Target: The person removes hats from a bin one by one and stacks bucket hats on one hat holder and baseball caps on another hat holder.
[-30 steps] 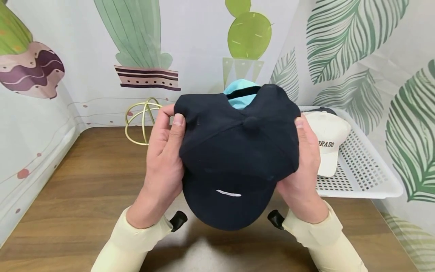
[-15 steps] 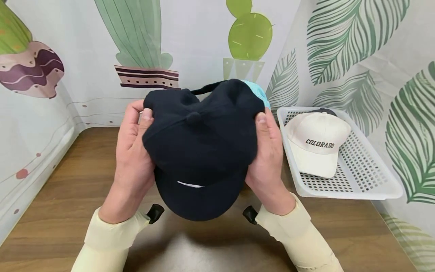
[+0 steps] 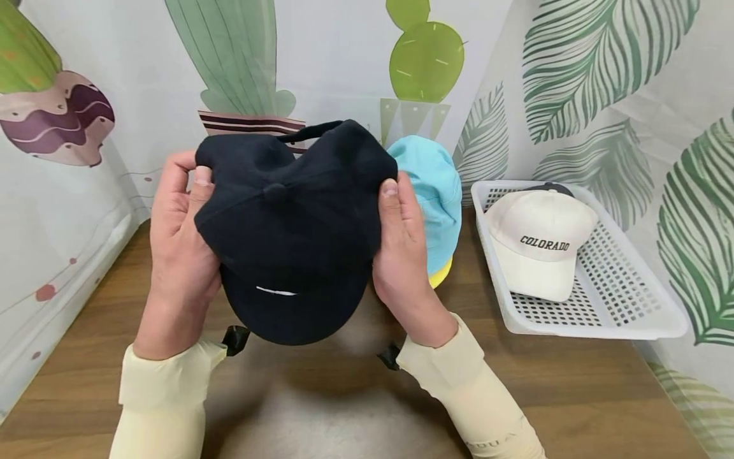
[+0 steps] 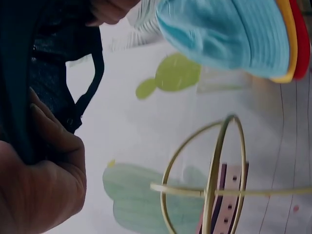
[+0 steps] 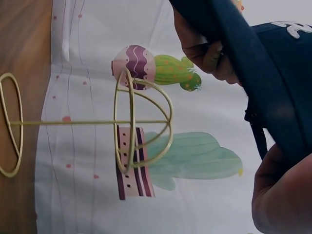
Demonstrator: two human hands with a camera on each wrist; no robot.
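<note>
Your left hand point(image 3: 180, 229) and right hand point(image 3: 402, 245) grip the dark baseball cap point(image 3: 295, 229), brim point(image 3: 295, 319) nearest you, gold wire hat stand point(image 5: 87, 122) beyond.

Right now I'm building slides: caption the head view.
Left hand and right hand hold a dark baseball cap; a white COLORADO cap lies in a perforated white basket.

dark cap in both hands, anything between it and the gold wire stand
Nothing visible: the right wrist view shows only a gap between the dark cap and the gold wire stand. The light-blue hat is off to the side.
</note>
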